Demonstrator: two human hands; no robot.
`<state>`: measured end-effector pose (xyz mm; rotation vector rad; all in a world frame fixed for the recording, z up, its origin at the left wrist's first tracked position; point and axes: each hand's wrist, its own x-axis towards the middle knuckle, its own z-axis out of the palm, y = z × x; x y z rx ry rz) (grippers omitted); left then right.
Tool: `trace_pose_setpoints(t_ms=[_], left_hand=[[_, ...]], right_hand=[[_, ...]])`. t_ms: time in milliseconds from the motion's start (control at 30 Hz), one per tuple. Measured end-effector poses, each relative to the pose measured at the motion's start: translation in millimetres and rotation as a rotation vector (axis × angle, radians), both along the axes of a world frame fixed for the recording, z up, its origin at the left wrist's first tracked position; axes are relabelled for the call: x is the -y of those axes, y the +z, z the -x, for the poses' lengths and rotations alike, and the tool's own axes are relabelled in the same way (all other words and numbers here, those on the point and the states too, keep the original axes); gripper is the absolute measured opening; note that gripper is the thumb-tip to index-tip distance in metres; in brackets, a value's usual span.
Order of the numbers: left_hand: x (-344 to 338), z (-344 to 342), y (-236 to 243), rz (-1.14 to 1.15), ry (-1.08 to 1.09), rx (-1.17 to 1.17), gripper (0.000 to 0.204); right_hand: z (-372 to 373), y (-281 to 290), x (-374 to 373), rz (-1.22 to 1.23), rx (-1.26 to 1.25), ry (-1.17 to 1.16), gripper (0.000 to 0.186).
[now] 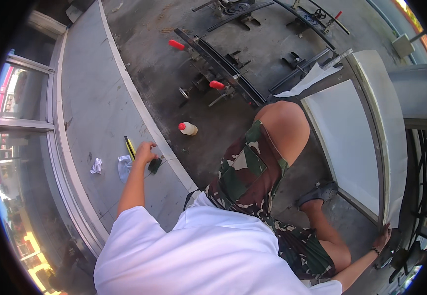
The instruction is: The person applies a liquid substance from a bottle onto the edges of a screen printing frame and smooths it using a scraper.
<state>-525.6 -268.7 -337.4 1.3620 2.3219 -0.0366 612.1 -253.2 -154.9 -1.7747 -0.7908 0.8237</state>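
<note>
My left hand (146, 152) hovers over the tiled ledge with its fingers loosely bent and apart, nothing visible between them. Right beside it lies a yellow-and-black utility knife (130, 148). A crumpled clear plastic bag (124, 168) is just left of my wrist, and a dark green scouring pad (155, 165) shows just below my fingers. At the lower right, my right hand (382, 239) grips the bottom corner of a framed white panel (343, 132), which stands tilted beside my knees. White sheeting (388, 103) hangs along the panel's outer edge.
A white bottle with a red cap (188, 128) stands on the dark floor past the ledge (95, 73). Crumpled white paper (97, 166) lies farther left. Black metal frames (223, 64) with red handles spread over the floor ahead. Glass windows (24, 93) line the left side.
</note>
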Motion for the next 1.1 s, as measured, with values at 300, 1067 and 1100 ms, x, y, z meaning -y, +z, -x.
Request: trace_pose_setpoints(t_ms=[300, 1067, 1100], left_hand=[[-100.2, -114.4, -74.5, -0.261, 0.438, 0.804, 0.117], [-283.4, -206.9, 236.0, -0.627, 0.257, 1.539, 0.059], [-300.3, -230.5, 244.6, -0.534, 0.139, 1.574, 0.052]], right_hand=[[37.6, 17.0, -2.6, -0.172, -0.095, -0.067, 0.019], [57.1, 22.2, -40.3, -0.207, 0.123, -0.253, 0.030], [49.0, 20.2, -40.0, -0.182, 0.164, -0.254, 0.030]])
